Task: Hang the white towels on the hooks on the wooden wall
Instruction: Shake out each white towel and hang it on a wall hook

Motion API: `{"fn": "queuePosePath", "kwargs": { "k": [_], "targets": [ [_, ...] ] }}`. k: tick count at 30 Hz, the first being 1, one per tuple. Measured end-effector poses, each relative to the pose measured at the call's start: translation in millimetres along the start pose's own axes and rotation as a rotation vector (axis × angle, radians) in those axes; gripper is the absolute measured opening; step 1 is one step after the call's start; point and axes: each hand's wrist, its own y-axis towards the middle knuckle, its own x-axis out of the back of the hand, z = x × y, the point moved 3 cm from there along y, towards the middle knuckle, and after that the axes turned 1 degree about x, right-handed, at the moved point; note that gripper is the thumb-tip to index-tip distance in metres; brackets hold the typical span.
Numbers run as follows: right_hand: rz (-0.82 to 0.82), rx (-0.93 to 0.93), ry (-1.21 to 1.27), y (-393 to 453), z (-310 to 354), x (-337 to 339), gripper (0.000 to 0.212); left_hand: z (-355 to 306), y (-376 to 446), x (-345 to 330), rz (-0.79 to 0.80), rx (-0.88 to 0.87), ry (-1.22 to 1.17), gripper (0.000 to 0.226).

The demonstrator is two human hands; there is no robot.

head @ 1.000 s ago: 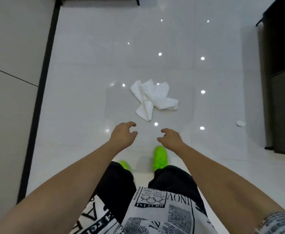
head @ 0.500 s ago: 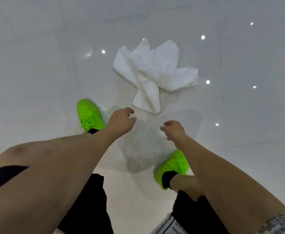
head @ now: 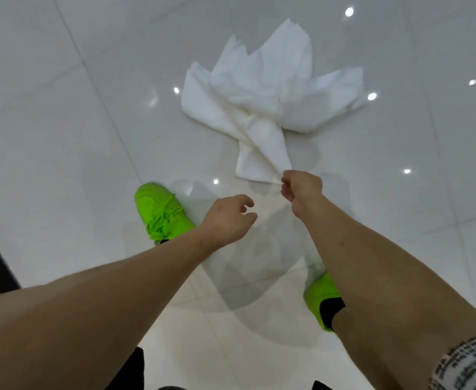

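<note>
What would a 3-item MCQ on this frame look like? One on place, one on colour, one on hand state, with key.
1. Where do the white towels lie?
A. on the glossy floor
B. on a chair
C. on a hook

2. What colour are the shoes?
A. black
B. neon green
C. red

3. What is the right hand doing?
A. resting flat on the floor
B. hanging idle
C. pinching the near corner of the towels

Key: 1 A, the crumpled cloth rests on the tiles. 2 B, both shoes are bright green. 3 C, its fingertips close on the cloth's near corner, while the left hand holds nothing.
</note>
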Motion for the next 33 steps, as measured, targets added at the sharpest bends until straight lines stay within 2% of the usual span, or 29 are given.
{"fn": "queuePosePath", "kwargs": {
  "k": [6,9,11,14,18,22,28,30,33],
  "targets": [
    [0.002,0.006,-0.104,39,-17,-3,0.023,-3,28,4,-0.044,-0.004,-0.007,0.033],
    [0.051,0.025,-0.068,58,-23,-13,0.011,8,47,0,-0.049,0.021,-0.006,0.033],
    [0.035,0.079,-0.073,60,-24,-14,0.016,17,45,0,-0.045,0.052,-0.036,0.033],
    [0.061,0.069,-0.035,29,-23,-4,0.006,20,19,8,-0.039,0.058,-0.001,0.033],
    [0.151,0.106,-0.161,-64,-6,17,0.009,-4,-48,31,-0.012,0.040,0.017,0.035],
    [0.296,0.116,-0.067,-193,36,58,0.009,-74,-138,74,-0.026,-0.077,0.092,0.051],
    [0.408,0.318,0.028,-380,158,159,0.013,-259,-275,157,-0.052,-0.478,0.279,0.083],
    [0.384,0.426,0.097,-429,202,208,0.024,-328,-318,174,-0.058,-0.549,0.286,0.072],
    [0.349,0.595,0.214,-499,254,293,0.042,-429,-381,181,-0.127,-0.669,0.330,0.026]
  ]
}}
